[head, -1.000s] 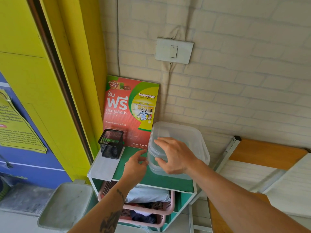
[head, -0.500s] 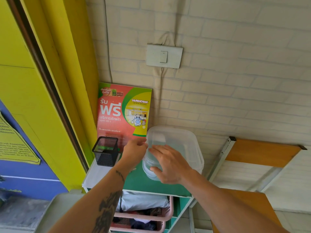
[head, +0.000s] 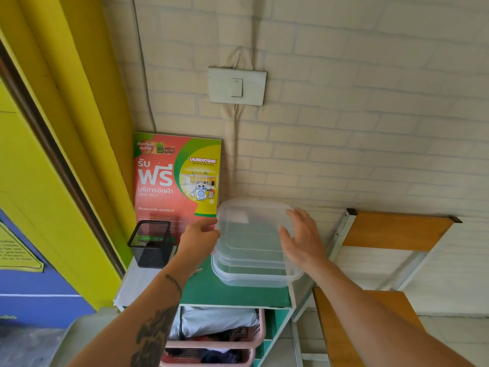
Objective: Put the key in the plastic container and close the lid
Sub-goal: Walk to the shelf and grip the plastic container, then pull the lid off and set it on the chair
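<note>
A clear plastic container [head: 251, 276] with its translucent lid [head: 248, 229] on top stands on the green shelf top [head: 225, 292], against the wall. My left hand [head: 198, 239] pinches the lid's left edge with its fingertips. The fingers of my right hand [head: 301, 242] are spread flat against the lid's right edge, holding nothing. A small pale object [head: 196, 272] lies on the green top beside my left wrist; I cannot tell whether it is the key. Nothing shows inside the container.
A black mesh pen cup [head: 150, 243] stands left of the container, with a red laundry sign [head: 174, 181] leaning behind it. Pink baskets [head: 248, 337] of cloth fill the shelf below. A folded wooden table [head: 391, 229] leans at the right; yellow door frame at the left.
My right hand has slid from the container's front left to the lid's right edge and spread out. My left hand has risen from the shelf top to the lid's left edge.
</note>
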`<state>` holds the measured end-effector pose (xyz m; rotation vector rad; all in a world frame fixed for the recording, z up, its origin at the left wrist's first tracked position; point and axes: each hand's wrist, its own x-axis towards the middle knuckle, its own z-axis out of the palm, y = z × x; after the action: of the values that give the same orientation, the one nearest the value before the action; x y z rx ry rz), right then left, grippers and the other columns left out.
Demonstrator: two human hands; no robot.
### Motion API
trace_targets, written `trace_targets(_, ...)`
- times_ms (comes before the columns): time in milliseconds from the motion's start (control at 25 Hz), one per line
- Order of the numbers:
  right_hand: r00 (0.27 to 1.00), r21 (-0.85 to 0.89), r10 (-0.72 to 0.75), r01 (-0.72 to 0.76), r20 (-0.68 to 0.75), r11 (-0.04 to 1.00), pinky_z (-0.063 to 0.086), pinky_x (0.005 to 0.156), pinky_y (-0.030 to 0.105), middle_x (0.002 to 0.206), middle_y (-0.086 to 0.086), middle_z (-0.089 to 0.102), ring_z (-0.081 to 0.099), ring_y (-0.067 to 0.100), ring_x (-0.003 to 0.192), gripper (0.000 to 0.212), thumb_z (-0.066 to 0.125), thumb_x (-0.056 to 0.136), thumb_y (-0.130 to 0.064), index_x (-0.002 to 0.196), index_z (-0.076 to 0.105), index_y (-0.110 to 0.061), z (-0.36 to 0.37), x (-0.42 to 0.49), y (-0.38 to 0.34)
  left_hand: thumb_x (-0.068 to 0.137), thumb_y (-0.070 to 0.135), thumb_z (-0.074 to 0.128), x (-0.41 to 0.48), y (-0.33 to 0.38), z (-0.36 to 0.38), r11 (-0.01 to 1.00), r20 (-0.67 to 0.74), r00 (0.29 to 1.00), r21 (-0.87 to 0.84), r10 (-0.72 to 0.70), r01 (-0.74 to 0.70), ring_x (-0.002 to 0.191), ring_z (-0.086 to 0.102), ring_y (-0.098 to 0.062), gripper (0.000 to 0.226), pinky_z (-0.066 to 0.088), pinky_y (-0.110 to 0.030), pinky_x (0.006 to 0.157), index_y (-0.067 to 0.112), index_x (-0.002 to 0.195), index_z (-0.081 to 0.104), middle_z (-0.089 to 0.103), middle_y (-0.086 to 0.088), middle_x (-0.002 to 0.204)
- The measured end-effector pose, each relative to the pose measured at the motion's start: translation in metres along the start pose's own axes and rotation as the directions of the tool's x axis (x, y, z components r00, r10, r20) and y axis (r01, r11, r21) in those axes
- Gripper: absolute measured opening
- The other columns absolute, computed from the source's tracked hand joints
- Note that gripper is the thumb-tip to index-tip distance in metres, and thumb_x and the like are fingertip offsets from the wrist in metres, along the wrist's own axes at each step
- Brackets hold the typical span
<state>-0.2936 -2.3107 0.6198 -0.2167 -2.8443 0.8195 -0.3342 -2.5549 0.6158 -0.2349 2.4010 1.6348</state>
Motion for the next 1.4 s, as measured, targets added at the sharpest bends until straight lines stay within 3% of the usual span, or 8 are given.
trace_targets(120,0.975,0.227,0.208,-0.22,0.073,0.949,0.035,0.111,0.044,0.15,0.001,0.04,0.038,0.025,0.138,0.059,0.055,0.095,-0.034,0.149,0.034,-0.022,-0.002,0.005,0.008,0.08,0.008,0.052,-0.008,0.005,0.003,1.0,0.003,1.0,0.019,0.008,-0.008,0.086,0.072,-0.025,0.054,0.061,-0.039,0.078,0.026,0.13,0.061,0.075,-0.002,0.096)
trace_targets(240,0.963,0.32,0.254,-0.27,0.092,0.908,0.031,0.112,0.041,0.154,0.002,0.037,0.036,0.024,0.141,0.059,0.057,0.096,-0.027,0.15,0.034,-0.02,0.003,0.0,0.008,0.084,0.004,0.046,-0.013,0.012,0.009,0.998,-0.024,1.0,0.06,0.015,-0.013,0.084,0.066,-0.027,0.052,0.053,-0.033,0.074,0.022,0.131,0.06,0.071,-0.008,0.094)
trace_targets(480,0.985,0.293,0.162,-0.136,-0.067,0.947,0.03,0.102,0.025,0.15,0.003,0.042,0.04,0.02,0.136,0.052,0.057,0.095,-0.019,0.145,0.042,-0.016,0.003,-0.01,-0.002,0.086,0.017,0.055,-0.025,0.021,0.024,0.988,-0.114,0.989,0.127,0.099,-0.084,0.097,0.06,-0.027,0.052,0.052,-0.038,0.088,0.017,0.138,0.051,0.051,-0.01,0.125)
trace_targets(680,0.988,0.241,0.1,-0.069,-0.117,0.968,0.025,0.111,0.03,0.157,0.003,0.032,0.03,0.019,0.144,0.056,0.056,0.095,-0.021,0.148,0.039,-0.017,-0.006,-0.02,-0.003,0.086,0.01,0.059,-0.038,0.024,0.037,0.981,-0.216,0.957,0.047,0.192,-0.186,0.104,0.05,-0.022,0.048,0.047,-0.038,0.089,0.011,0.133,0.045,0.049,-0.006,0.13)
trace_targets(880,0.98,0.216,0.102,-0.063,-0.173,0.974,0.02,0.117,0.037,0.162,0.002,0.022,0.017,0.017,0.149,0.058,0.055,0.096,-0.025,0.15,0.034,-0.021,-0.021,-0.04,0.015,0.087,0.008,0.052,-0.052,0.026,0.065,0.949,-0.246,0.916,0.077,0.315,-0.306,0.129,0.047,-0.027,0.06,0.042,-0.045,0.108,0.016,0.145,0.039,0.047,-0.005,0.145)
trace_targets(1080,0.969,0.249,0.152,-0.101,-0.195,0.963,0.027,0.118,0.044,0.16,0.002,0.028,0.023,0.019,0.147,0.057,0.057,0.095,-0.024,0.148,0.038,-0.019,-0.053,-0.059,0.064,0.09,0.005,0.049,-0.077,0.045,0.116,0.932,-0.187,0.914,0.112,0.359,-0.344,0.14,0.038,-0.021,0.061,0.027,-0.024,0.109,0.015,0.149,0.036,0.038,-0.002,0.154)
trace_targets(1280,0.959,0.318,0.204,-0.135,-0.196,0.938,0.042,0.105,0.03,0.147,-0.002,0.043,0.04,0.011,0.133,0.054,0.059,0.092,-0.022,0.144,0.044,-0.018,-0.091,-0.089,0.146,0.091,0.009,0.049,-0.107,0.059,0.2,0.891,-0.086,0.901,0.218,0.425,-0.399,0.145,0.027,-0.023,0.064,0.024,-0.039,0.121,0.015,0.151,0.029,0.031,-0.004,0.157)
trace_targets(1400,0.949,0.318,0.269,-0.207,-0.167,0.925,0.04,0.111,0.041,0.152,0.001,0.04,0.037,0.017,0.139,0.054,0.059,0.092,-0.024,0.143,0.044,-0.019,-0.11,-0.115,0.206,0.09,0.012,0.049,-0.133,0.058,0.264,0.857,-0.056,0.899,0.334,0.435,-0.393,0.142,0.022,-0.023,0.065,0.022,-0.042,0.121,0.017,0.15,0.027,0.031,-0.003,0.156)
